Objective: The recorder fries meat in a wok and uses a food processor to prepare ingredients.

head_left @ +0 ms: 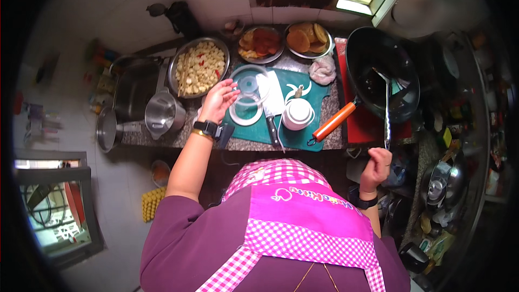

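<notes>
My left hand (221,97) has its palm turned up and fingers apart, at the left edge of a clear round plastic container (248,83). That container overlaps a white ring-shaped part (246,115) on a green cutting board (316,138). A cleaver (272,99), a white appliance motor unit (298,114) with a cord and a curved-blade piece (299,91) also lie on the board. My right hand (376,168) is curled at the handle end of a metal spatula (387,117); whether it grips it cannot be told. The spatula rests in a dark wok (381,61).
Behind the board stand a bowl of peeled garlic cloves (200,67), a dish of cooked food (259,44), a bowl of round flat pieces (309,40) and a crumpled cloth (323,69). The wok's orange handle (334,121) juts toward the board. Left are a metal pot (162,111) and a sink (138,85).
</notes>
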`<state>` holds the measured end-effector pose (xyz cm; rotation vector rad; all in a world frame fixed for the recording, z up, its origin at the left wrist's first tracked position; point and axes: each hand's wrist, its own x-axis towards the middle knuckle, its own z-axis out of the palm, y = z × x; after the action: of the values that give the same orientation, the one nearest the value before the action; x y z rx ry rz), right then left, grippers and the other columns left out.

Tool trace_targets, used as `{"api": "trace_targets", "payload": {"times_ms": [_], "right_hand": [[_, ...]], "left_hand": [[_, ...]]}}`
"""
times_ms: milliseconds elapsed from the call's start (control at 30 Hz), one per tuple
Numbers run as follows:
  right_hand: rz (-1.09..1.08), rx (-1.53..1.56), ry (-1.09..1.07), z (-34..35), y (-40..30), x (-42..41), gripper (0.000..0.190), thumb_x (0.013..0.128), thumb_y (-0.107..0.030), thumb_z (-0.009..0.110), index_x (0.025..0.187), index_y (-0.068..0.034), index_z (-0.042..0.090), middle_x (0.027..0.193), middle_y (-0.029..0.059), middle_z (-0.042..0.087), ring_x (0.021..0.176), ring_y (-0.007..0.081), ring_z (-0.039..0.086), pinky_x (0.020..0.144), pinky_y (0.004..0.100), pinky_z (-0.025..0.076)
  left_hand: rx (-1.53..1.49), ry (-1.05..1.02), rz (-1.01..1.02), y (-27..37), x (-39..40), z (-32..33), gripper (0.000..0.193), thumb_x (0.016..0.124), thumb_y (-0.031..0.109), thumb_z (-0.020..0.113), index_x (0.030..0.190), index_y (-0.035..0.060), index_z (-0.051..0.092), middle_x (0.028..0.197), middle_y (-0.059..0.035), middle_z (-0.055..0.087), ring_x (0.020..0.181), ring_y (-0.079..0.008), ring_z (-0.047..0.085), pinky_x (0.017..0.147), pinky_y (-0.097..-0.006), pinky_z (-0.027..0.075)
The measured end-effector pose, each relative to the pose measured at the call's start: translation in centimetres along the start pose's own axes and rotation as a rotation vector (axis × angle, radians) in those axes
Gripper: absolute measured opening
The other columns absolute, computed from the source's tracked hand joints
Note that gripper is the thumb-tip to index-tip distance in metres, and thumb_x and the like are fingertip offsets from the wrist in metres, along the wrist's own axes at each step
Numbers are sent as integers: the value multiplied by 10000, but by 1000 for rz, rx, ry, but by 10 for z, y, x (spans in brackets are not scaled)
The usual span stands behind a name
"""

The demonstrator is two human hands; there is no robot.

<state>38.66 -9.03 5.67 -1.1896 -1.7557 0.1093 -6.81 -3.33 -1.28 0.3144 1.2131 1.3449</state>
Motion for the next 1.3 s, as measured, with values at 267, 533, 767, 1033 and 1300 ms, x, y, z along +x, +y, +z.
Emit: {"api": "trace_targets", "payload": {"times_ms": [267, 533, 767, 1033, 1300], "right_hand": [[69, 324, -601, 68, -13, -53, 340, 664, 92, 551, 972, -33, 625, 918, 129, 579, 844, 319, 537, 741, 367, 450], [261, 39, -303, 201, -46, -43, 960, 639, -160, 778, 1400, -53, 202, 1431, 232, 158, 1311, 415, 214, 1071, 455, 218], [300, -127, 32, 228, -56, -51, 760, 627, -111, 790, 1286, -55, 416, 1242, 159, 444, 1174, 319, 434, 980, 387, 369], [-20, -376, -77, 206, -129, -114, 723, 571, 15, 740, 1237, -51, 467, 1281, 140, 425, 1215, 350, 407, 1014, 423, 351], [64, -350, -71, 177, -236, -114, 742, 583, -54, 803, 1243, -50, 467, 1235, 155, 469, 1136, 342, 487, 947, 416, 410]], "left_hand": [[109, 254, -49, -42, -124, -86, 210, 869, 66, 511, 1075, 47, 545, 985, -71, 632, 814, -133, 622, 676, -227, 513], [153, 401, 131, -33, -148, -168, 190, 878, 85, 510, 1057, 36, 552, 948, -60, 623, 782, -114, 601, 662, -207, 478], [649, 595, 609, 7, -124, -288, 187, 853, 41, 554, 1039, 26, 564, 945, -28, 574, 733, -88, 536, 638, -194, 440], [753, 428, 455, 39, -81, -336, 615, 798, 97, 617, 1330, 71, 311, 1213, -100, 465, 800, -120, 548, 587, -238, 468], [568, 262, 346, 53, -66, -336, 551, 794, 22, 491, 1330, 34, 361, 1099, -132, 582, 908, -216, 599, 707, -312, 489]]}}
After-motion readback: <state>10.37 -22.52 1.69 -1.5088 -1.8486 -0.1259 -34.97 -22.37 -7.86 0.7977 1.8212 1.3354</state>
